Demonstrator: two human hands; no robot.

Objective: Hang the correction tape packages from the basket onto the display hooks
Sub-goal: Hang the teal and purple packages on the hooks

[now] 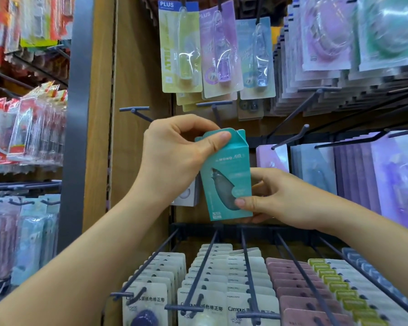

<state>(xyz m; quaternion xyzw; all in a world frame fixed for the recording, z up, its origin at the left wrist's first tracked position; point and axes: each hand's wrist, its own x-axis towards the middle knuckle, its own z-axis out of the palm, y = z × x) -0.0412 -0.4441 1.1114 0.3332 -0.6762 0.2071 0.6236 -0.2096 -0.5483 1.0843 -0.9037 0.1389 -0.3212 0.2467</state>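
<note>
The left hand (174,156) pinches the teal box (226,180) by its top tab. The right hand (276,196) pinches its lower corner, likely steadying it so the tab can meet a hook (134,110). The box is upright before the display, not yet hung.

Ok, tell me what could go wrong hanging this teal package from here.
1. The left hand pinches the teal package right at its top tab, so the thumb may block a hook's way in.
2. The bare hook beside it points outward; the right hand could catch on its tip.
3. If the package slips, it may drop among the Campus packages below.
</note>
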